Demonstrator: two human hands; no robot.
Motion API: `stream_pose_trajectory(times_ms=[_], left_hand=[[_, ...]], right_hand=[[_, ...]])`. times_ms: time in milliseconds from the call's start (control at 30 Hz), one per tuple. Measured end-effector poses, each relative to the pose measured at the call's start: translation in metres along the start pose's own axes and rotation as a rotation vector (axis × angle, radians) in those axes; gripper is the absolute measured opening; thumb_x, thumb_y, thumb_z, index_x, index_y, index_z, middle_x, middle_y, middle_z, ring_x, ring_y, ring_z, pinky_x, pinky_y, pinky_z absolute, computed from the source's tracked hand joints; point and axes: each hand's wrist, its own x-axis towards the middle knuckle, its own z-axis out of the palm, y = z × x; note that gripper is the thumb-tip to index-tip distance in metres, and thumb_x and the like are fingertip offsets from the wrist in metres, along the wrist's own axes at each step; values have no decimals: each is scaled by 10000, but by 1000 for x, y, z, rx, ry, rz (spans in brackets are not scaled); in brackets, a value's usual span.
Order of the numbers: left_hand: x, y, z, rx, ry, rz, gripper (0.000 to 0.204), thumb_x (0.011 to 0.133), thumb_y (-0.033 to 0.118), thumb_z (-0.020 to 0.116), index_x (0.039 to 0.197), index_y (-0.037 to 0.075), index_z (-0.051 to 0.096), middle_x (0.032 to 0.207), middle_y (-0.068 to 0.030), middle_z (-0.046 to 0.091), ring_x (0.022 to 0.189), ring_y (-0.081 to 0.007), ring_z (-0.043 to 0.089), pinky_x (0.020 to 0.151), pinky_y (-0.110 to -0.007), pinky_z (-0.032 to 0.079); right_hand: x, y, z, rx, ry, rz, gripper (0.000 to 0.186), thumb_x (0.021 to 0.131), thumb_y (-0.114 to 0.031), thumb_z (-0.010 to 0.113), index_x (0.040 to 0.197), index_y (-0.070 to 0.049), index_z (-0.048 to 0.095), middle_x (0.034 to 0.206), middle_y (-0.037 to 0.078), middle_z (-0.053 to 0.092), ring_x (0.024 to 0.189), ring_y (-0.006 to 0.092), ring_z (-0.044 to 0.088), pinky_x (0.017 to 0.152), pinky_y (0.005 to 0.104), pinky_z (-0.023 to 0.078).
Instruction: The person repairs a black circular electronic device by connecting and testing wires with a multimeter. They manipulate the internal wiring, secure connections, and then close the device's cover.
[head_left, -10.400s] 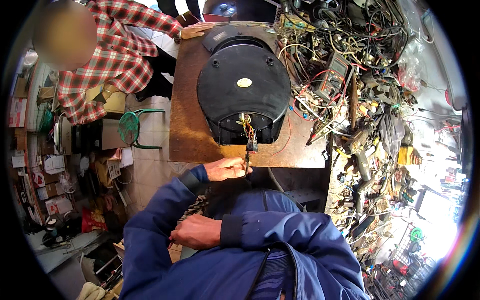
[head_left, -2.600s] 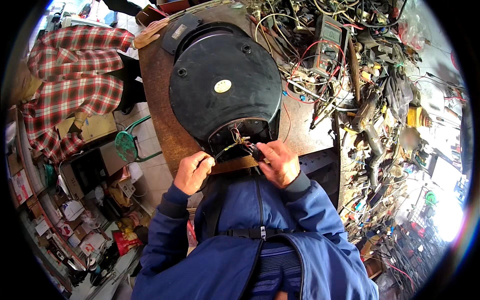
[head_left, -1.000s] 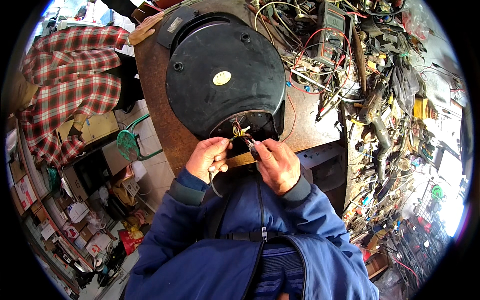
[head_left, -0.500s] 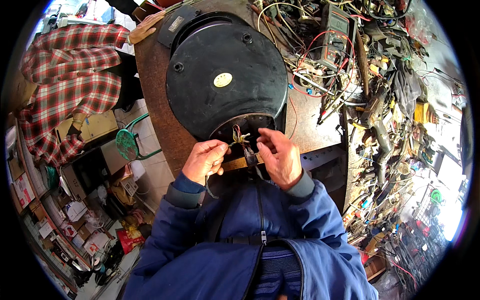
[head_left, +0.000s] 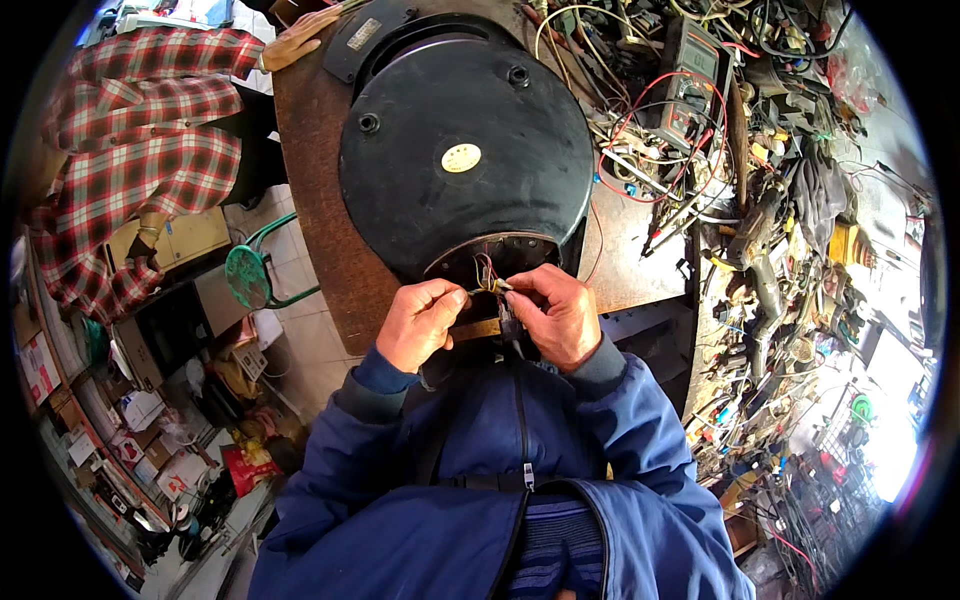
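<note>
A round black appliance with a yellowish oval sticker lies on the brown table, its feet facing up. From the opening in its near rim comes a bundle of thin coloured wires. My left hand pinches at the left side of these wires, thumb against forefinger. My right hand is closed on the wires from the right, its fingertips close to the left ones. Between the hands a dark connector hangs below the bundle. The exact wire ends in my fingertips are too small to tell.
A multimeter with red and black leads lies at the table's right. Beyond it spreads a heap of tools, cables and parts. A person in a checked shirt rests a hand on the table's far left edge, near a green stool.
My right hand has closed in from spread fingers to a grip on the wires. My left hand has shifted slightly right, nearer to it.
</note>
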Motion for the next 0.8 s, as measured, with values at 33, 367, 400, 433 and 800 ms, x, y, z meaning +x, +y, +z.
stream_pose_trajectory(times_ms=[33, 367, 400, 433, 800], left_hand=[[0, -2, 2, 78, 31, 51, 292, 1062, 245, 595, 1019, -30, 683, 703, 13, 548, 525, -65, 497, 518, -248, 487], [1, 3, 0, 74, 76, 46, 305, 1060, 242, 589, 998, -43, 677, 720, 9, 568, 558, -81, 533, 506, -252, 478], [1, 4, 0, 51, 88, 31, 303, 1058, 244, 591, 995, -40, 676, 709, 13, 557, 553, -77, 522, 501, -250, 472], [2, 5, -1, 13, 84, 13, 303, 1058, 252, 594, 996, -34, 675, 692, 21, 539, 547, -70, 504, 505, -249, 468], [6, 7, -3, -304, -48, -150, 262, 1075, 274, 583, 955, 51, 649, 626, 71, 472, 433, -33, 381, 551, -265, 490]], right_hand=[[-1, 4, 2, 10, 1, 7, 149, 850, -38, 747, 994, 1, 732, 864, 148, 693, 788, 311, 702, 698, 375, 542], [4, -10, -3, 61, 36, 178, 257, 942, -168, 736, 1067, 52, 694, 750, 157, 703, 692, 191, 697, 632, 337, 550], [-1, -25, -8, -68, 24, 224, 365, 878, -238, 814, 1046, 54, 674, 766, 156, 698, 688, 223, 700, 613, 356, 552], [-9, -26, -7, -175, 36, 125, 425, 838, -273, 847, 1049, 45, 659, 775, 156, 697, 688, 252, 704, 606, 371, 556], [-41, -3, 1, 94, 192, 290, 373, 883, -176, 811, 1141, 48, 661, 903, 136, 741, 702, 142, 678, 659, 303, 556]])
